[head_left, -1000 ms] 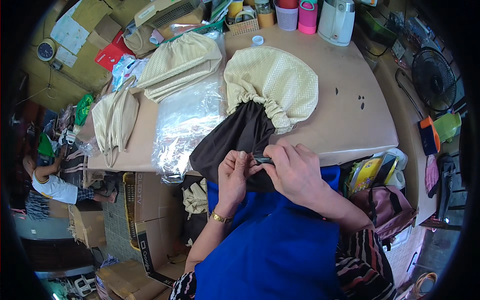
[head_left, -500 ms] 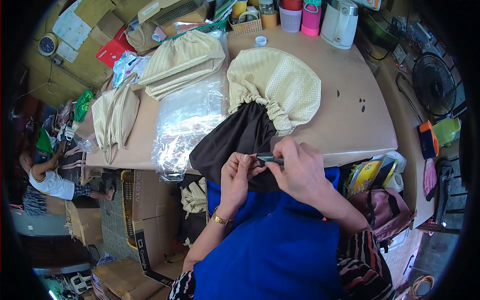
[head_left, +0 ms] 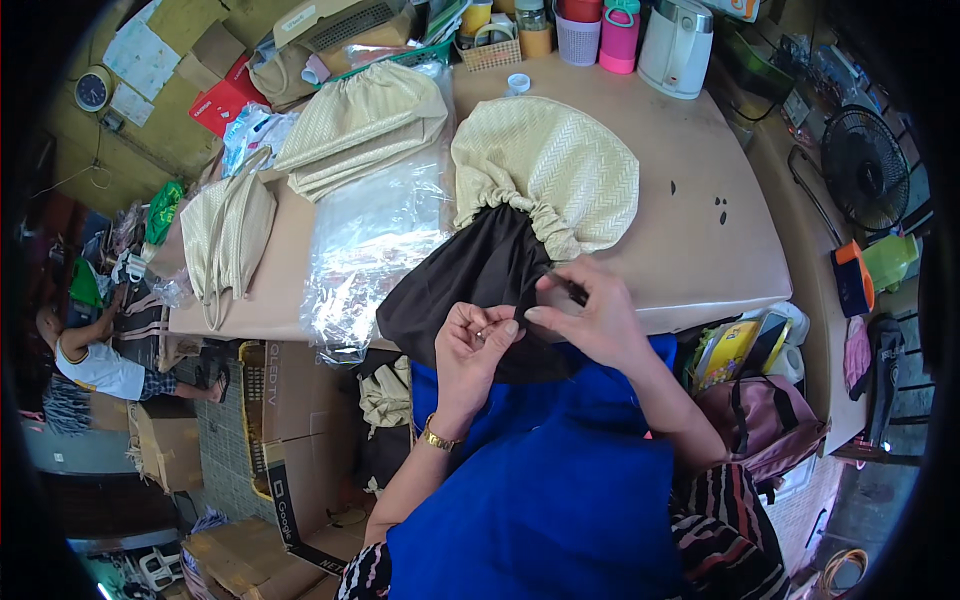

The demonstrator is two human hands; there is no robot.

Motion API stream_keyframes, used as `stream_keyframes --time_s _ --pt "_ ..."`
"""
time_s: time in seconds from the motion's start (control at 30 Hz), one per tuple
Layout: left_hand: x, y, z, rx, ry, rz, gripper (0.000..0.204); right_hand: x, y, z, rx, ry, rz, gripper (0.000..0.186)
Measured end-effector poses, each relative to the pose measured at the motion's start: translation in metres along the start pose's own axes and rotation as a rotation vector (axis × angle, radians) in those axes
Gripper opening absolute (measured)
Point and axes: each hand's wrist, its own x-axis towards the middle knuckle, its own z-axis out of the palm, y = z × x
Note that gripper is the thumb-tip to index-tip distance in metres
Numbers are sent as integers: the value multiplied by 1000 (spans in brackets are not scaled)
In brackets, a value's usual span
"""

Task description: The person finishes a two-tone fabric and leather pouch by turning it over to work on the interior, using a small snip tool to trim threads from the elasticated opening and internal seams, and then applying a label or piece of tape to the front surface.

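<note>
The cream woven drawstring bag [head_left: 560, 170] lies gathered on the table, with its dark brown lining [head_left: 455, 275] pulled out toward me and hanging over the near edge. My left hand [head_left: 472, 350] pinches the lining's near part between thumb and fingers; a tiny shiny bit shows by the fingertips, too small to name. Close on its right, my right hand [head_left: 595, 318] has its thumb and forefinger near the same spot. A small dark hand tool [head_left: 574, 292] is tucked in the right hand, mostly hidden by the fingers.
Clear plastic bags [head_left: 370, 260] and a stack of cream bags [head_left: 365, 125] lie to the left, beside another cream bag [head_left: 228, 235]. A kettle [head_left: 677, 48] and a pink bottle [head_left: 619, 38] stand at the back. A person [head_left: 95, 360] sits far left.
My right hand has drawn the tool back from the fingertips into its palm, and its fingers have moved apart. My left hand stays at the lining.
</note>
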Motion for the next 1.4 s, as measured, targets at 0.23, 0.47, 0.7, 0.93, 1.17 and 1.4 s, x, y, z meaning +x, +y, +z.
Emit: stream_keyframes --time_s 0.23,0.47,0.7,0.93,1.17,1.4 --pt "4 2 5 138 93 -33 16 1 -3 4 -13 -211 140 20" --pt "6 -2 4 809 11 504 9 -5 -28 -2 3 -282 87 21" --pt "6 -1 -3 80 121 -75 22 -14 -31 -6 -235 51 -137 27" --pt "5 4 7 111 93 -12 22 -15 -37 -1 -538 59 -355 28" --pt "0 5 11 133 45 -7 20 -12 -27 2 -514 150 -390 24" --pt "0 3 11 110 61 -5 21 -16 -44 -6 -543 61 -341 20"
